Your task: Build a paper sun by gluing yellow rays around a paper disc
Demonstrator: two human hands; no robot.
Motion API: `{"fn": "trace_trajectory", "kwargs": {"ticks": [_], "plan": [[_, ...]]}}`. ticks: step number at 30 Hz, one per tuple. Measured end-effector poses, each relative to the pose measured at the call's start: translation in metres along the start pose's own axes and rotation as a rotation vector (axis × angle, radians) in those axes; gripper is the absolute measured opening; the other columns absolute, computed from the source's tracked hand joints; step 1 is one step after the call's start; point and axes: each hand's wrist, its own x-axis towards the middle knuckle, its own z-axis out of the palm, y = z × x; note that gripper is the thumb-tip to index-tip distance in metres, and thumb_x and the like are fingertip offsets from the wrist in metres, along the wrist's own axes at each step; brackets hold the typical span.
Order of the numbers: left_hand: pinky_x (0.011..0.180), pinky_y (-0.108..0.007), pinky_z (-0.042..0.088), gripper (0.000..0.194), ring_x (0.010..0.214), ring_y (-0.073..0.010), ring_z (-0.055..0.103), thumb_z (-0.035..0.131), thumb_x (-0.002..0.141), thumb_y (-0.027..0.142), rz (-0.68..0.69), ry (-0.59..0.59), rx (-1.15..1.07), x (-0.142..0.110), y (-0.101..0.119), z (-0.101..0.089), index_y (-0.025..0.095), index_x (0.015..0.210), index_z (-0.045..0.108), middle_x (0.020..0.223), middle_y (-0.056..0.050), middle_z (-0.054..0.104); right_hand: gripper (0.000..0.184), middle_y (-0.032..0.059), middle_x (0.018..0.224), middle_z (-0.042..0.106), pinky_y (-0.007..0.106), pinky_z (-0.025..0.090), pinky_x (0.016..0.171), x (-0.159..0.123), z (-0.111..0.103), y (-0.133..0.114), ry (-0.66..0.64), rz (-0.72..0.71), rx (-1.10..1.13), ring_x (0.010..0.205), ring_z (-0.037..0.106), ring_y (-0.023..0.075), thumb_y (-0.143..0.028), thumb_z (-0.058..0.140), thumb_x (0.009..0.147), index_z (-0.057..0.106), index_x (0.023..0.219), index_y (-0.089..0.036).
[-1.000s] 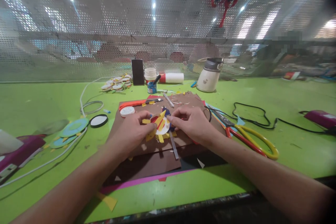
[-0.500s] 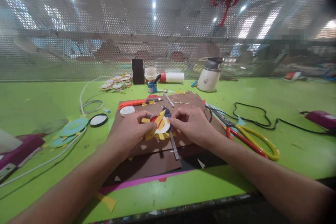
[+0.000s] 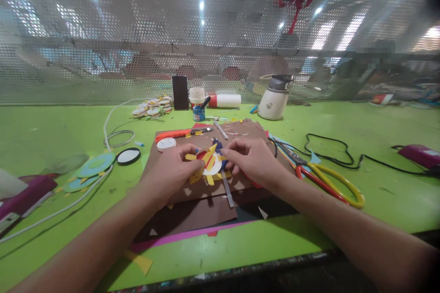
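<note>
Pinched between the thumb and fingers of my left hand (image 3: 177,165) is a small paper craft piece (image 3: 212,165), yellow, white and red with fringed yellow tabs. My right hand (image 3: 249,158) hovers at its right side, thumb and forefinger pressed together; whatever they hold, if anything, is too small to make out. Just behind the piece lies a dark blue tool (image 3: 217,145), partly covered, which looks like a glue gun. A translucent stick (image 3: 227,190) sticks out toward me below it. Brown card sheets (image 3: 202,210) lie under both hands.
An orange utility knife (image 3: 175,134) and a round white lid (image 3: 167,144) lie behind my left hand. Scissors (image 3: 330,183) with red and yellow handles rest at right, near a black cord (image 3: 350,163). Farther back stand a phone (image 3: 180,93), a paint jar (image 3: 198,113) and a bottle (image 3: 273,100).
My right fingertips have drawn slightly up and away from the white part of the craft piece, uncovering more of its right edge. My left hand keeps its hold nearly unmoved.
</note>
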Motion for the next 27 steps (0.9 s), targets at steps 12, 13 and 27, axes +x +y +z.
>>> {"fn": "trace_trajectory", "kwargs": {"ticks": [12,13,27], "plan": [[0.049,-0.024,0.038,0.021,0.051,-0.0145,0.054,0.06,0.071,0.034,0.021,-0.04,0.022,0.0005,-0.0038,0.001,0.019,0.084,0.062,0.061,0.0,0.064,0.016,-0.0006,0.051,0.059,0.023,0.044,0.047,-0.003,0.0051,0.0015,-0.047,-0.002,-0.124,0.047,0.055,0.0114,-0.023,0.06,0.077,0.063,0.063,-0.015],[0.049,-0.024,0.038,0.021,0.051,-0.0147,0.054,0.06,0.071,0.034,0.024,-0.04,0.017,0.0011,-0.0045,0.0014,0.019,0.085,0.062,0.062,0.0,0.064,0.017,-0.0009,0.05,0.059,0.022,0.043,0.046,-0.0028,0.0052,0.0018,-0.048,0.006,-0.11,0.047,0.055,0.0112,-0.022,0.061,0.077,0.062,0.062,-0.015],[0.046,-0.024,0.037,0.023,0.051,-0.0154,0.053,0.061,0.068,0.035,0.036,0.024,0.066,0.0033,-0.0061,0.001,0.018,0.083,0.064,0.058,0.001,0.061,0.027,-0.0004,0.05,0.058,0.014,0.039,0.033,-0.0001,0.0011,-0.0066,-0.033,0.274,0.315,0.037,0.049,0.006,-0.033,0.058,0.086,0.06,0.067,-0.014]]}}
